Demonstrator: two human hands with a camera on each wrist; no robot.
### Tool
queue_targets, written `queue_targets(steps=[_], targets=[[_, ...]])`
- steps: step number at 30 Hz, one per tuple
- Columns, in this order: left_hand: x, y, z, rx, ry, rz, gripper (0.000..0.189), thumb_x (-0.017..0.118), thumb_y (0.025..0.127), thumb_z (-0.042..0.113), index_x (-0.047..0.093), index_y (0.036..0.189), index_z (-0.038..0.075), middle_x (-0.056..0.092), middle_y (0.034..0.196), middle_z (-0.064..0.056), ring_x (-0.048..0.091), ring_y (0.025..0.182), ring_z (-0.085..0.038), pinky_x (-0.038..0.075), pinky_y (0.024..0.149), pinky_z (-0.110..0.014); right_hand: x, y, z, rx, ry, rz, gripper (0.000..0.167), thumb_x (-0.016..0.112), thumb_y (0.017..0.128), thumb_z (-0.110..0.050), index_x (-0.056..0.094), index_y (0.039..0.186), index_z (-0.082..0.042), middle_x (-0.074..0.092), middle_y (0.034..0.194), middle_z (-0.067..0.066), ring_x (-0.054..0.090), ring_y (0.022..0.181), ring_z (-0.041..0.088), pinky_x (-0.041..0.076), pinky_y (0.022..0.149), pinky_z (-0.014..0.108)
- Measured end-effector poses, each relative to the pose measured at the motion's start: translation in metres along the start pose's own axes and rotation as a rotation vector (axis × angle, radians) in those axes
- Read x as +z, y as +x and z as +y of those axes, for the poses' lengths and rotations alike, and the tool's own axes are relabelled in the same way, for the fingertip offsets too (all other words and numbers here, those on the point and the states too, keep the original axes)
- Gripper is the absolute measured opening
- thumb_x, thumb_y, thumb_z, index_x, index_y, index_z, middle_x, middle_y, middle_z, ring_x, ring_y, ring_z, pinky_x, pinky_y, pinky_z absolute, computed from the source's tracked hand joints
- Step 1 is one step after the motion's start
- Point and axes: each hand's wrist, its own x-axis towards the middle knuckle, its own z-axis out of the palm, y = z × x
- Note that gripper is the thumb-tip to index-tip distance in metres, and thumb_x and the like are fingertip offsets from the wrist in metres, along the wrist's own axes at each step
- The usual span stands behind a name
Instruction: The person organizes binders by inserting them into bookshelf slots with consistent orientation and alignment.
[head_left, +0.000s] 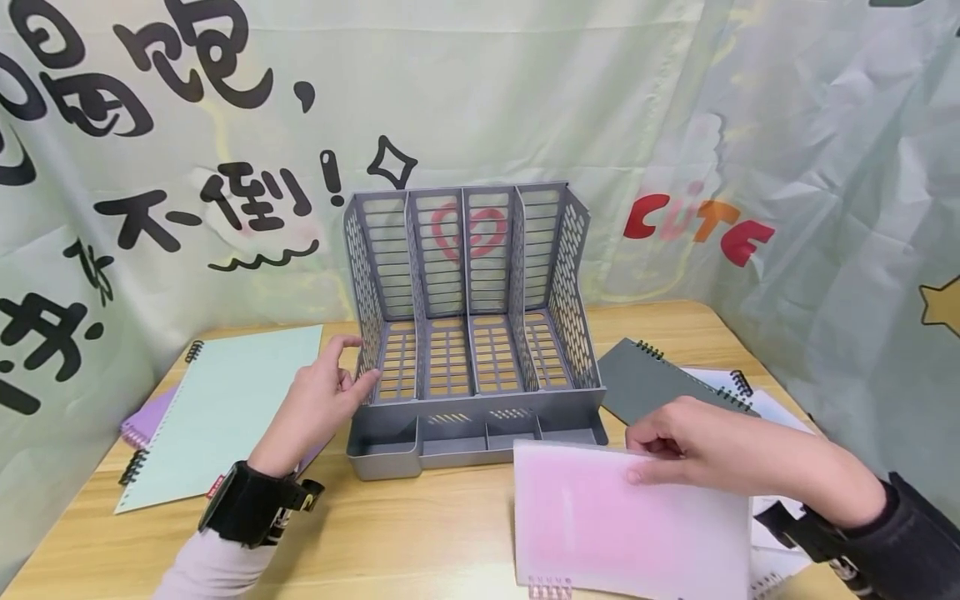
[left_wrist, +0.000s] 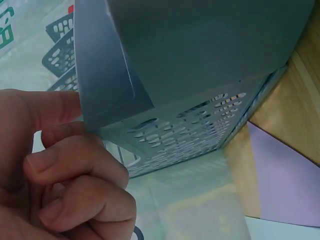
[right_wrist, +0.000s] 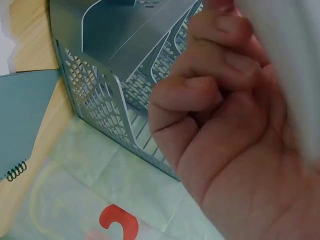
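Note:
A grey file organizer (head_left: 474, 433) with upright dividers stands on the table, its compartments facing me. My left hand (head_left: 318, 400) grips the front edge of its left side wall between thumb and index finger. In the left wrist view the other fingers (left_wrist: 95, 200) are curled beside the perforated wall (left_wrist: 185, 125). My right hand (head_left: 697, 446) pinches the upper edge of a pink spiral notebook (head_left: 600, 517) with a whitish translucent cover. It is held in front of the organizer's right half, coil at the bottom. In the right wrist view its pale cover (right_wrist: 285, 60) is blurred.
At the left, a pale green spiral notebook (head_left: 225, 408) overlaps a purple one (head_left: 153, 417). A dark grey-green spiral notebook (head_left: 652, 383) and several whitish ones (head_left: 780, 408) lie at the right, partly behind my right arm. A printed cloth (head_left: 525, 100) hangs behind the table (head_left: 420, 533).

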Motion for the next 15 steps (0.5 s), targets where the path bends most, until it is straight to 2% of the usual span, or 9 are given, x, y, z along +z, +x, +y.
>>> queue_targets(steps=[10, 15], targets=[[-0.001, 0.007, -0.007, -0.046, 0.025, -0.018, 0.065, 0.063, 0.109, 0.033, 0.037, 0.161, 0.003, 0.05, 0.066, 0.0, 0.049, 0.058, -0.019, 0.043, 0.067, -0.034, 0.002, 0.0, -0.012, -0.016, 0.012, 0.058, 0.028, 0.065, 0.109, -0.032, 0.051, 0.085, -0.029, 0.025, 0.066, -0.019, 0.022, 0.057, -0.01, 0.028, 0.052, 0.014], [0.001, 0.009, -0.013, -0.063, 0.03, -0.018, 0.067, 0.061, 0.11, 0.04, 0.037, 0.16, 0.002, 0.055, 0.07, -0.001, 0.054, 0.062, -0.018, 0.046, 0.069, -0.034, 0.004, 0.0, -0.015, -0.061, -0.013, 0.097, 0.029, 0.065, 0.109, -0.026, 0.049, 0.084, -0.028, 0.025, 0.064, -0.017, 0.02, 0.056, -0.012, 0.026, 0.05, 0.014]])
